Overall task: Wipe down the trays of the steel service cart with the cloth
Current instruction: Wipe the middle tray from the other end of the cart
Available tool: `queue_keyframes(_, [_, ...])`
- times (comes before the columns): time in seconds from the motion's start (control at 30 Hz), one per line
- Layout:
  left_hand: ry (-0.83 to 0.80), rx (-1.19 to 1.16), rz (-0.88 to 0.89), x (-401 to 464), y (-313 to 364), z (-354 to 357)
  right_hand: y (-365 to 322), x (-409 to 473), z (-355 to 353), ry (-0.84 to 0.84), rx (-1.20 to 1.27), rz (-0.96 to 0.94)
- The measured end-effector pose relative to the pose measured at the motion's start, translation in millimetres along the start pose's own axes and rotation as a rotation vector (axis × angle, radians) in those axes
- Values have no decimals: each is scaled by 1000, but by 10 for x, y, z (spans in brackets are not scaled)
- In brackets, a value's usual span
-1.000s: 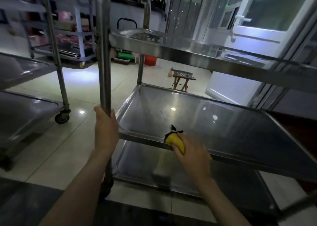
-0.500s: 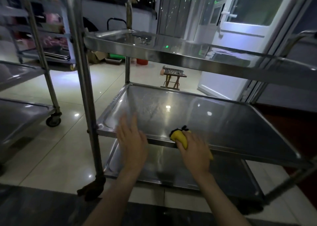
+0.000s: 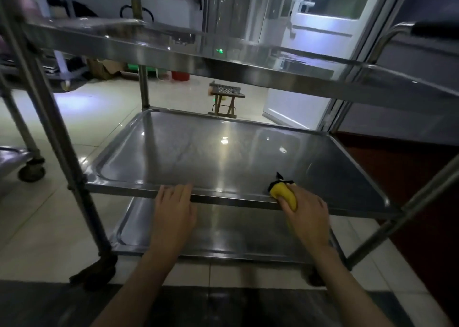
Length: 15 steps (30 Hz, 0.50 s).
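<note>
While the view looks down from the person's head at a three-tier steel service cart (image 3: 72,187), everything is described here from left to right. At far left stands part of a second cart, its caster wheel (image 3: 32,171) on the pale tiled floor. Next comes the near-left upright post (image 3: 53,128) of the cart being cleaned.

The left hand (image 3: 173,208) rests on the near rim of the middle tray (image 3: 213,152), fingers laid fairly straight over the edge and holding nothing. It probably sits there to steady the wheeled cart so it does not roll under the wiping.

Further right, the right hand (image 3: 306,213) is curled tightly round a bunched yellow cloth (image 3: 284,195) with a dark edge. The cloth is pressed against the same near rim, toward the tray's right end, seemingly bunched small to work along the narrow lip.

Below, the bottom tray (image 3: 228,237) shows between the forearms. Above, the top tray (image 3: 223,61) spans the view. In the distance, a small wooden stool (image 3: 224,98) stands on the floor. At far right the cart's push handle (image 3: 397,33) curves upward.
</note>
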<state>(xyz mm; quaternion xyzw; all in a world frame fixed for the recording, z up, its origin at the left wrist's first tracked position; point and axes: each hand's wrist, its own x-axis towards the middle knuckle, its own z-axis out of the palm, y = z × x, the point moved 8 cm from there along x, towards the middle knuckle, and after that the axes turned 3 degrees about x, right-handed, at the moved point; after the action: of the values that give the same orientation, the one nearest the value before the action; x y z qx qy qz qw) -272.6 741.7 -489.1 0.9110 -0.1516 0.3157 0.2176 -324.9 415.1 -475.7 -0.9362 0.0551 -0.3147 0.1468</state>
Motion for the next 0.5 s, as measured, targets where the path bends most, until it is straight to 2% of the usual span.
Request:
queue_keyframes(0.17, [-31,-64,-180,44,-33,100,871,-3,-357,7,-23,100])
queue_keyframes(0.3, [-17,-41,-290,93,165,81,851,-24,-259,80,8,147])
queue_keyframes(0.37, [8,0,-189,160,671,120,564,-39,-92,84,14,114])
queue_keyframes(0.5, [-81,-189,-18,104,1502,457,-107,-55,195,34,32,7])
